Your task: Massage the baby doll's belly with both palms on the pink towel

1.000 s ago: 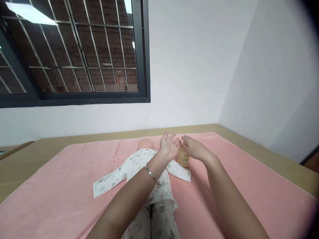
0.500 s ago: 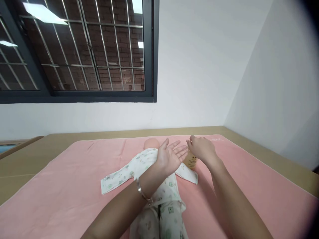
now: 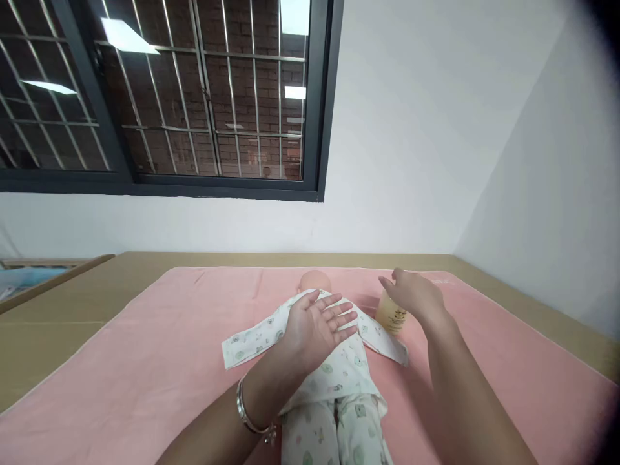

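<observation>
White walls and a dark-framed barred window (image 3: 159,97) fill the upper frame; below, a pink sheet (image 3: 145,361) covers a tan bed. At centre lies a baby doll (image 3: 334,368) in printed pyjamas. Over its chest, the left hand (image 3: 317,326) is spread flat, palm up, holding nothing. Right of centre, the right hand (image 3: 414,294) curves loosely over the top of an amber bottle (image 3: 391,315) standing beside the doll's sleeve; whether it grips is unclear.

Even, soft indoor light — ceiling lamps glare in the window (image 3: 159,97); dark vignette at right corners, edges warped.
</observation>
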